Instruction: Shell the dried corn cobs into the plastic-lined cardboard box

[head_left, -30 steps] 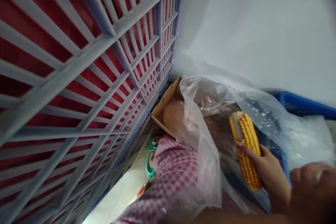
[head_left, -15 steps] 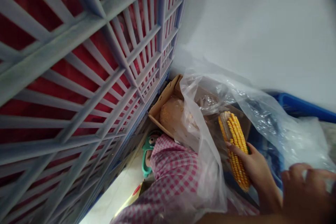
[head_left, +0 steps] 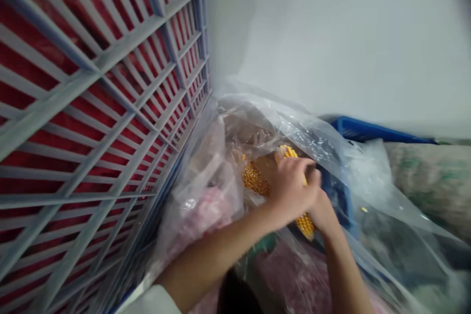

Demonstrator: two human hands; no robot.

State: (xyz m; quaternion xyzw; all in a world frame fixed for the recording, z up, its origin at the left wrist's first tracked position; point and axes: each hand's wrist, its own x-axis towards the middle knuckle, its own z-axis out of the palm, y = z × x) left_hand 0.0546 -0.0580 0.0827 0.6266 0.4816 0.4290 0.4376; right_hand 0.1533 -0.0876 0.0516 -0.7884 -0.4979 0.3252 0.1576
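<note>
Both my hands are on one yellow corn cob, held tilted over a clear plastic bag. My left hand, reaching from the lower left, lies across the cob's upper part with its fingers curled over it. My right hand grips the cob from the right side; its fingers are largely hidden behind the left hand and the cob. Just left of the cob, loose corn kernels lie in a pile among the plastic. Blur softens both hands.
A tall grey-blue slatted crate with red material behind its slats stands close on the left. Behind is a pale wall. A blue crate and a patterned sack are on the right. Pink checked cloth shows through the plastic.
My left hand has come from the right onto the cob, which my right hand held alone before. The view has shifted, and the kernel pile now shows more clearly.
</note>
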